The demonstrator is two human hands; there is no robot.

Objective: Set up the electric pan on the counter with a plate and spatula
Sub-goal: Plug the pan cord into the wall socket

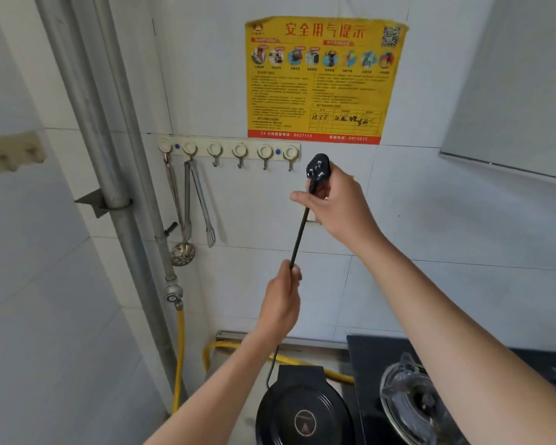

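Holding a black plug (pixel 317 168) near the centre of the view, the right hand (pixel 337 200) is closing its grip around the plug body, with the prongs facing the camera. Running from the plug toward 7 o'clock, the black cord (pixel 299 234) is passing taut into the left hand (pixel 281 303), whose grip is wrapping around it lower down; below that hand the cord is hanging slack and curving toward the electric pan (pixel 304 409). Sitting at 6 o'clock, near the bottom edge, the electric pan is resting shut on the tabletop (pixel 238 409), its round black lid facing up. Lying just beside it at 5 o'clock is a glass lid (pixel 414 403) on a dark stove surface (pixel 366 354). Hanging at 12 o'clock on the tiled wall is a yellow safety poster (pixel 325 78), and stretching below it toward 10 o'clock is a hook rail (pixel 228 150) carrying a slotted ladle (pixel 182 252) and metal tongs (pixel 203 207). Running down the 9 o'clock side are grey pipes (pixel 116 175), and trailing from their valve toward 7 o'clock is a yellow gas hose (pixel 179 354).
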